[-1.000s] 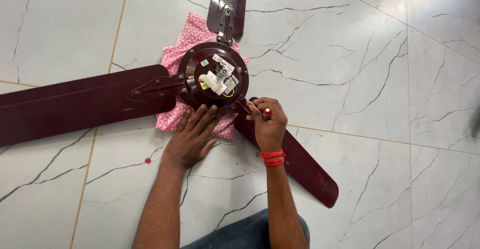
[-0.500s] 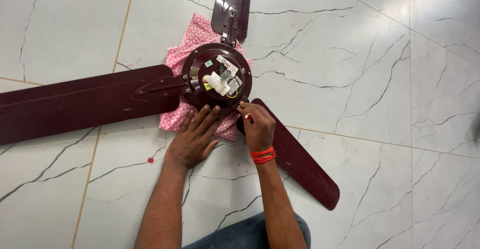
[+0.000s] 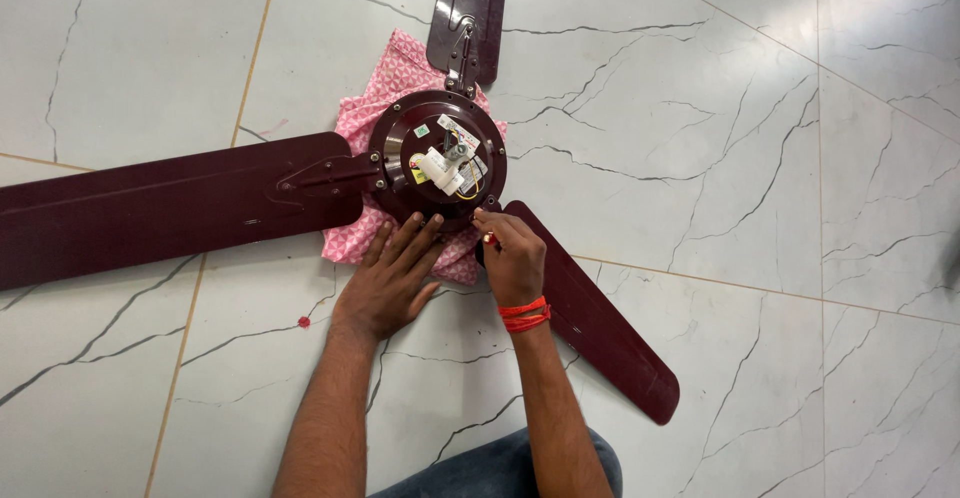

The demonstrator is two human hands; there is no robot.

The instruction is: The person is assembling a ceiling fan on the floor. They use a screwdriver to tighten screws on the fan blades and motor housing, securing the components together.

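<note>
A dark maroon ceiling fan lies on the marble floor, its round motor hub [image 3: 400, 148] open with white parts and wires [image 3: 445, 163] showing. The hub rests on a pink patterned cloth [image 3: 385, 83]. My left hand [image 3: 390, 278] lies flat, fingers spread, on the cloth at the hub's near edge. My right hand [image 3: 512, 258], with a red thread band on the wrist, is closed around a small red-handled tool [image 3: 490, 239] at the root of the near-right blade [image 3: 600, 328], most of the tool hidden by the fingers.
The left blade [image 3: 150, 203] stretches to the picture's left edge and the far blade [image 3: 470, 3] points away. A small red bit [image 3: 303, 322] lies on the floor left of my left arm. My knee in blue jeans [image 3: 500, 468] is at the bottom.
My right hand has turned and closed tighter over the tool at the blade root, hiding its red handle. The left hand stays on the cloth.
</note>
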